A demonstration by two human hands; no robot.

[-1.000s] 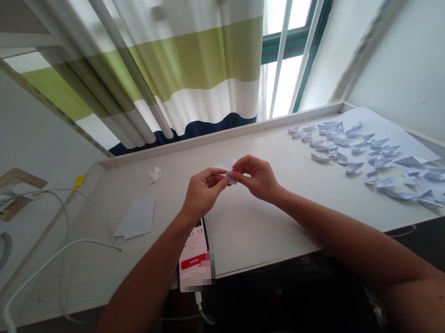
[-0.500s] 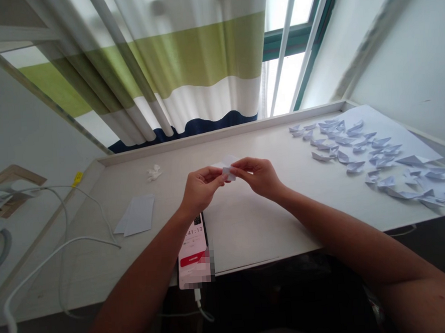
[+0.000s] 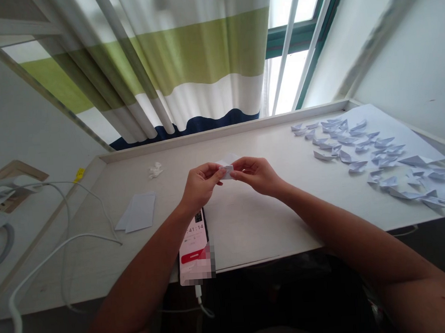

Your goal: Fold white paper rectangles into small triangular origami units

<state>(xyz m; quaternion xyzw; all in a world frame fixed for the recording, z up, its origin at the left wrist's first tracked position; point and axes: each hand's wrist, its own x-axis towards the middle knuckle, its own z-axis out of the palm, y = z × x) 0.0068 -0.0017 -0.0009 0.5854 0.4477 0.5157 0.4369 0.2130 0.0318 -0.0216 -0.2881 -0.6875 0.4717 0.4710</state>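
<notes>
A small folded piece of white paper (image 3: 227,172) is held between my two hands above the middle of the desk. My left hand (image 3: 202,184) pinches its left side between thumb and fingers. On the right side, my right hand (image 3: 256,174) grips it the same way, thumb towards me. A paler part of the paper sticks up behind the fingertips; its exact folds are too small to make out. Many folded paper boats (image 3: 351,139) lie spread over the right of the desk, well apart from my hands.
On the left of the desk (image 3: 169,164) lie flat white paper slips (image 3: 140,211) and a crumpled tissue (image 3: 155,170). A phone (image 3: 193,253) on a charging cable rests under my left forearm at the front edge. White cables (image 3: 67,244) loop at far left. A large paper sheet (image 3: 393,126) lies beneath some boats.
My hands stay close together on the paper. The fingers have shifted slightly, and more of the paper's front face shows between the thumbs. The view has tilted a little.
</notes>
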